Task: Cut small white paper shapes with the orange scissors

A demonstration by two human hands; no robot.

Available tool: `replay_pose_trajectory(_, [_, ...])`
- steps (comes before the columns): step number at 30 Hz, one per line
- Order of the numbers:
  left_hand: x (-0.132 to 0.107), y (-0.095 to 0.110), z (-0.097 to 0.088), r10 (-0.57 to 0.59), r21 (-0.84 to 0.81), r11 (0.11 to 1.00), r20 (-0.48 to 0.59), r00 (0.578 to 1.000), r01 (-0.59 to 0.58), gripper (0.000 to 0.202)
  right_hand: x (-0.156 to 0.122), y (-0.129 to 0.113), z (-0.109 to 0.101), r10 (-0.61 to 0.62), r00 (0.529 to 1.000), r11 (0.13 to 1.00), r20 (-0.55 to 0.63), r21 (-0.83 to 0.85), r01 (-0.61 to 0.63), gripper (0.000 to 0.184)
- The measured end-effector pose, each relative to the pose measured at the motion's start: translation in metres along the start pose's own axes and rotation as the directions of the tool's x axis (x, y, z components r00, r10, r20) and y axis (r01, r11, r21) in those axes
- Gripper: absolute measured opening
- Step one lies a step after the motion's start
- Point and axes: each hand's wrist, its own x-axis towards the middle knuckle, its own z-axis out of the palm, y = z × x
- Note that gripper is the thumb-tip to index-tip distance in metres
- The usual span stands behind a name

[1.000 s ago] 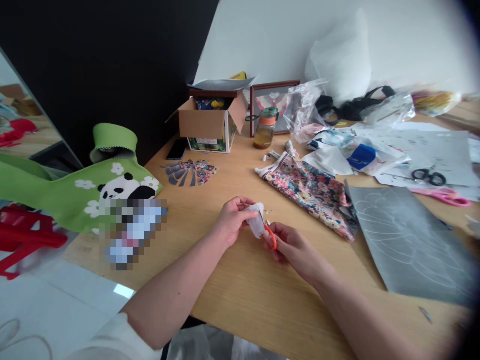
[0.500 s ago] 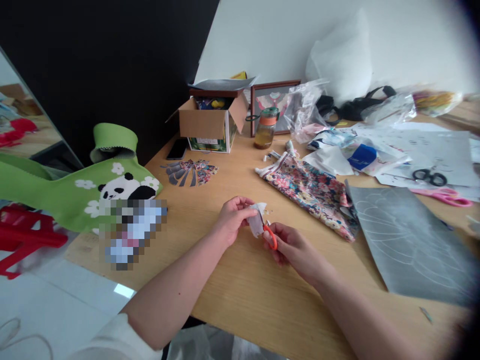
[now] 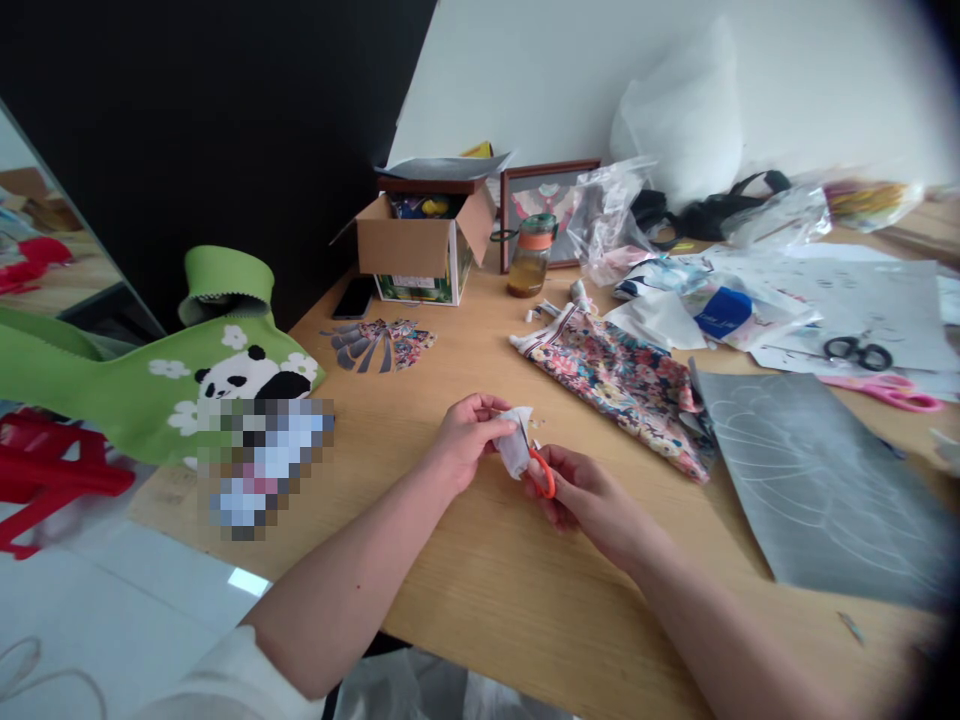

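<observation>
My left hand (image 3: 466, 436) pinches a small pale scrap of fabric (image 3: 516, 447) just above the wooden table (image 3: 480, 590). My right hand (image 3: 581, 495) is closed on small orange-handled scissors (image 3: 541, 471), whose blades reach into the scrap. The two hands sit close together near the table's middle. Tiny offcuts lie on the wood just beyond the scrap.
Floral fabric (image 3: 619, 385) and a grey sheet with drawn lines (image 3: 817, 485) lie to the right. A cardboard box (image 3: 420, 245), jar (image 3: 531, 258), picture frame (image 3: 544, 200), plastic bags, papers, black scissors (image 3: 859, 352) and pink scissors (image 3: 892, 392) crowd the back. Green panda fabric (image 3: 172, 380) hangs at left.
Almost nothing has moved. The scrap shifts slightly between my fingers and the scissors stay at its edge.
</observation>
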Motion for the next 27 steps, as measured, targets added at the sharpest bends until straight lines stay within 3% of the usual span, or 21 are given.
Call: replay_pose_trajectory(27, [-0.0002, -0.0024, -0.0002, -0.001, -0.013, 1.0, -0.006, 1.0, 0.001, 0.034, -0.0006, -0.0034, 0.0022, 0.015, 1.0, 0.999, -0.021, -0.036, -0.015, 0.053])
